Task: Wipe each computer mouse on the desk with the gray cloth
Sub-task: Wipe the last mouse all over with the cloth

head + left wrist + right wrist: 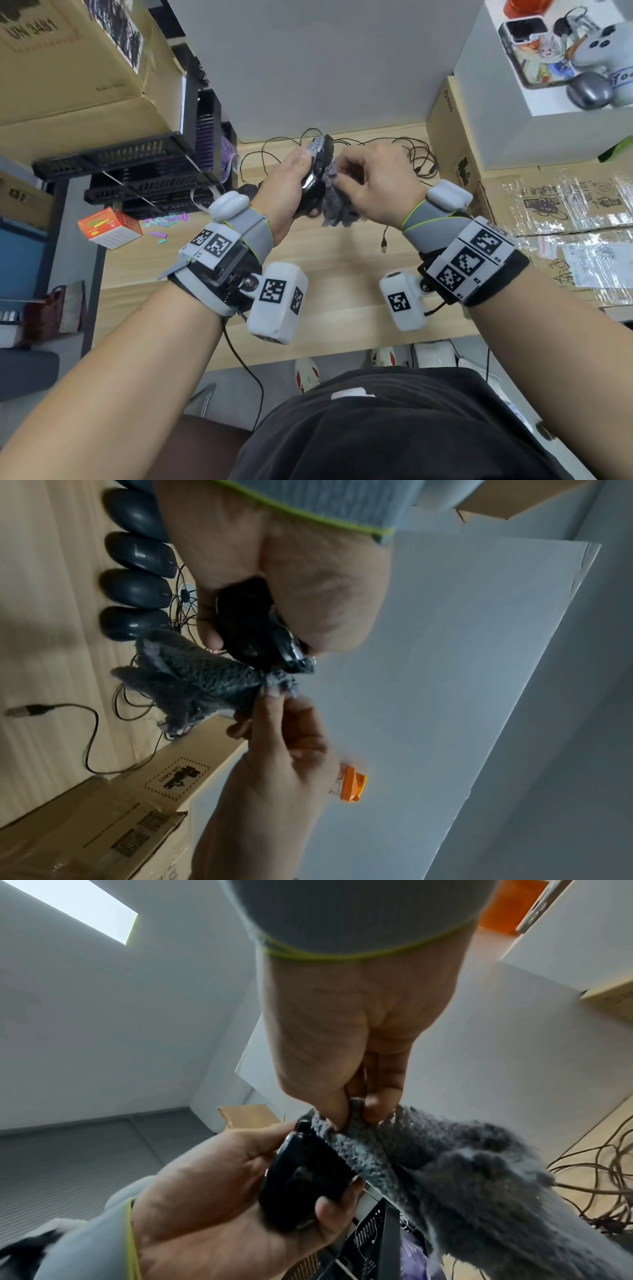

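The left hand (291,192) is gripping a black computer mouse (317,171) above the bench (342,308), around the twelve o'clock edge. The right hand (376,185) is pinching the gray cloth (337,202) against it. The mouse looks light, rigid and glossy, probably slippery; holding its sides seems safest. The cloth is hanging limp and fluffy.

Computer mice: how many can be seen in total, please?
5. One black computer mouse is in the left hand; four dark mice lie in a row on the wooden desk. More may be hidden.
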Demonstrator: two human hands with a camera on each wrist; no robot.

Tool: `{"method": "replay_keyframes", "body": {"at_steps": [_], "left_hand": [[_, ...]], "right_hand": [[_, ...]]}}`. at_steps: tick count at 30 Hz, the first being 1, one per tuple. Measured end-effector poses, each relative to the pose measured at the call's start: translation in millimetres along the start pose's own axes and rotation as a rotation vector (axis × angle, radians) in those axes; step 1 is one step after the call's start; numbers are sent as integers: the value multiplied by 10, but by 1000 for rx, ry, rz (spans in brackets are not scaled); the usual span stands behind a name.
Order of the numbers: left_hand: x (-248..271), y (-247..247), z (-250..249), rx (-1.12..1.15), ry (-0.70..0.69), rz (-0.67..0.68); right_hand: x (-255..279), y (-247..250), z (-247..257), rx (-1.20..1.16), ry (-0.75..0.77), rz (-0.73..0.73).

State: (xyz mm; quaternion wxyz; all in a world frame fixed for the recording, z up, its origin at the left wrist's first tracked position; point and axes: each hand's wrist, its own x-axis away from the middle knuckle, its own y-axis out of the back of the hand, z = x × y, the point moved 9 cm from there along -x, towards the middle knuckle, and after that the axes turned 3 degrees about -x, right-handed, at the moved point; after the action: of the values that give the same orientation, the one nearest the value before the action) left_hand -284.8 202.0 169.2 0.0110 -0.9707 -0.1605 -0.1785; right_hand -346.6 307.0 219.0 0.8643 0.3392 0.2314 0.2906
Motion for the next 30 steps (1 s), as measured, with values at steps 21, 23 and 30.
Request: {"method": "replay_keyframes", "body": {"at_steps": [21, 23, 30], "left_hand": [[247, -146, 60, 326, 270, 123], [243, -149, 58, 300, 258, 113], [252, -171, 47, 325, 246, 107]], "right_hand": [[180, 79, -354, -702, -251, -39], [184, 116, -346, -672, -232, -75], [233, 278, -216, -641, -150, -145]]}}
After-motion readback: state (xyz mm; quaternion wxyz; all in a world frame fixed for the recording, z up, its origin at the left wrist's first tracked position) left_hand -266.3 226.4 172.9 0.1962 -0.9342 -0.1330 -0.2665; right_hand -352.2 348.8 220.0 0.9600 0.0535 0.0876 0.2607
